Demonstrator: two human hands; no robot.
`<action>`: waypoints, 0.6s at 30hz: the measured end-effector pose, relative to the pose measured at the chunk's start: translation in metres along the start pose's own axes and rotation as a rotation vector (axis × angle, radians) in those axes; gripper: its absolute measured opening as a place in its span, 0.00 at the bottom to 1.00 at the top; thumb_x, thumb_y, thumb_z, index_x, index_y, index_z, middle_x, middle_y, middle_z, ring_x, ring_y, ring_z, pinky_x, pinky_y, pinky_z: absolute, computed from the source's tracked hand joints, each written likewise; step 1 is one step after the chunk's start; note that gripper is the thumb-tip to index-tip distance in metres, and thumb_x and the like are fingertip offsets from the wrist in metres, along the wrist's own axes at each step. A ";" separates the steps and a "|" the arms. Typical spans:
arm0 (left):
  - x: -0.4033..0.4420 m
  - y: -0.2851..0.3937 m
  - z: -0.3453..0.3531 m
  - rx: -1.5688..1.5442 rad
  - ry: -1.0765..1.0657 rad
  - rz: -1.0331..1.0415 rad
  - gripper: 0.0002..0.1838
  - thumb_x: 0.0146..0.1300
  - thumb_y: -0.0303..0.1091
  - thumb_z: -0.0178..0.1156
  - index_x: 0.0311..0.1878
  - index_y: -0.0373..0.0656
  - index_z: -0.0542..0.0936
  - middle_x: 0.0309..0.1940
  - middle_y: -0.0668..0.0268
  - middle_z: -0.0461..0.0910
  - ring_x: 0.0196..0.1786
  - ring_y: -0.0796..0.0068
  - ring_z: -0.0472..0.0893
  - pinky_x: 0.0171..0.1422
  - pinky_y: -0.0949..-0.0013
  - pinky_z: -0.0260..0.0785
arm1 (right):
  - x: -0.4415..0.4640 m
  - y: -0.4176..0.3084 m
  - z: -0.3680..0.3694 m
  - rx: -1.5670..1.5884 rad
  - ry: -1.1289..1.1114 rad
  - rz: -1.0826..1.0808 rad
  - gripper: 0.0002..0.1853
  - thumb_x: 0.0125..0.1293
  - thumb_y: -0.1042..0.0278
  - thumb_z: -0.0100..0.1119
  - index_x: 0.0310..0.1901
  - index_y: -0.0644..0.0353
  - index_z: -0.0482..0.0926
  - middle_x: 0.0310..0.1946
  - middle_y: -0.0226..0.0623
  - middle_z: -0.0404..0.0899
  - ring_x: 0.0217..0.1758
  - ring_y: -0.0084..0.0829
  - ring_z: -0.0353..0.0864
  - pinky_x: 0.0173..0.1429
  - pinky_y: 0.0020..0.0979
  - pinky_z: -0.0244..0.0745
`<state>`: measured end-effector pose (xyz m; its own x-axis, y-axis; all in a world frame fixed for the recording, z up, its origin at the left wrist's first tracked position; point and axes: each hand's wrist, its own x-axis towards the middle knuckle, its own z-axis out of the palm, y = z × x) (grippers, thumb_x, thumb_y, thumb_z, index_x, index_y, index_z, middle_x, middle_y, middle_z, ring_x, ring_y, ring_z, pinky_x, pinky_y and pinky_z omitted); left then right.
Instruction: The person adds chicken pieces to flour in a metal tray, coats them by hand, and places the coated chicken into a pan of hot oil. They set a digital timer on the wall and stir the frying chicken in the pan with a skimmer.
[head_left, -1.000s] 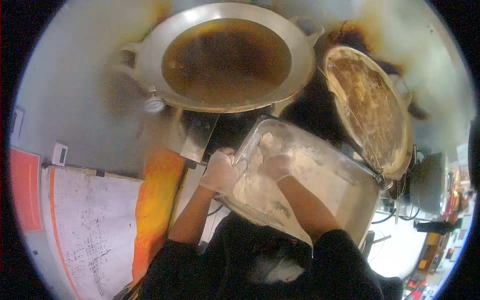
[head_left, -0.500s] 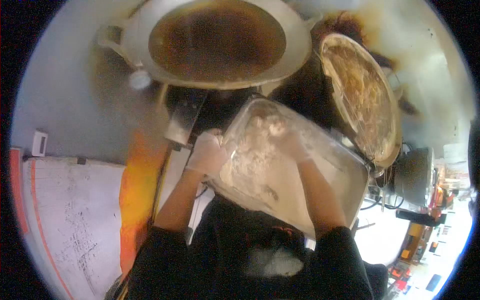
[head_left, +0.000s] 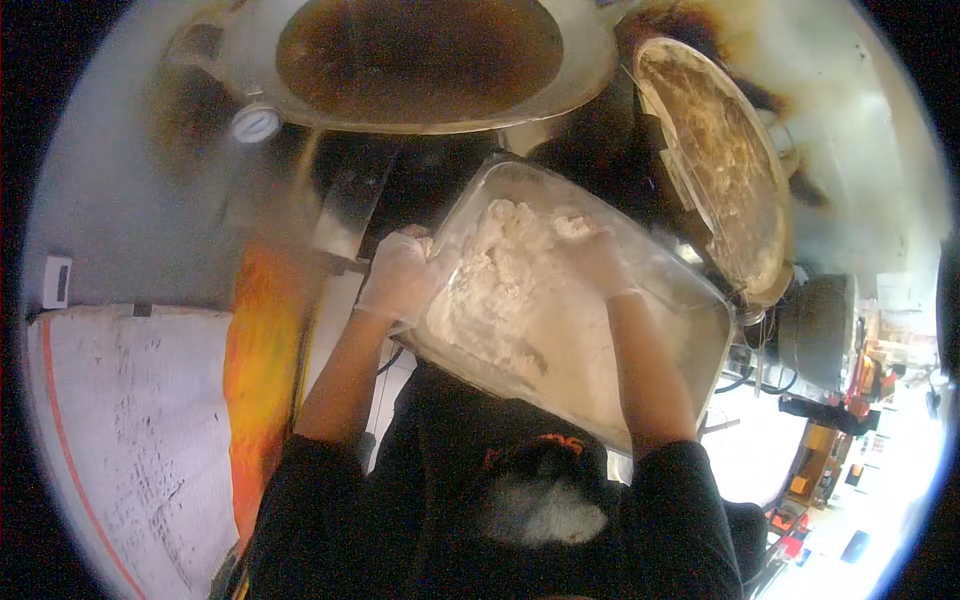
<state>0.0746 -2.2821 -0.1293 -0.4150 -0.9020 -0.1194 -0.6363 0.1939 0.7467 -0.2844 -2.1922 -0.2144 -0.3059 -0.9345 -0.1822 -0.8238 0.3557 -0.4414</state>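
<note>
A clear plastic tub point(head_left: 665, 355) is tilted in front of my body, with white flour and lumpy flour-coated pieces point(head_left: 505, 230) heaped toward its far left end. My left hand point(head_left: 395, 275), in a clear glove, is closed around the tub's left rim. Inside the tub, my right hand point(head_left: 597, 262), also gloved, is over the flour and slightly blurred. At its fingertips is a flour-coated piece point(head_left: 572, 226), and the fingers look closed on it; what kind of food it is cannot be made out under the flour.
Beyond the tub is a wide wok point(head_left: 420, 60) of dark brown oil, with a round dial thermometer point(head_left: 256, 123) at its left. A large round mesh strainer point(head_left: 715, 150) leans at the right. An orange-yellow panel point(head_left: 265, 370) stands at left beside a white stained surface point(head_left: 140, 430).
The tub and both hands appear higher in view, as does the wok. My right hand has shifted right within the tub, along with the piece at its fingertips.
</note>
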 end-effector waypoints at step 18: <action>0.010 -0.034 0.028 0.068 0.190 0.239 0.26 0.60 0.51 0.66 0.34 0.30 0.85 0.33 0.40 0.84 0.40 0.40 0.84 0.52 0.50 0.76 | 0.001 -0.293 -0.220 0.976 0.123 -0.548 0.20 0.69 0.67 0.60 0.60 0.67 0.76 0.48 0.48 0.84 0.47 0.37 0.87 0.50 0.32 0.83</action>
<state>0.0735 -2.2871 -0.1744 -0.4330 -0.8825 0.1836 -0.5802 0.4288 0.6925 -0.1486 -2.3002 0.1083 -0.1065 -0.9443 0.3113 -0.1519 -0.2939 -0.9437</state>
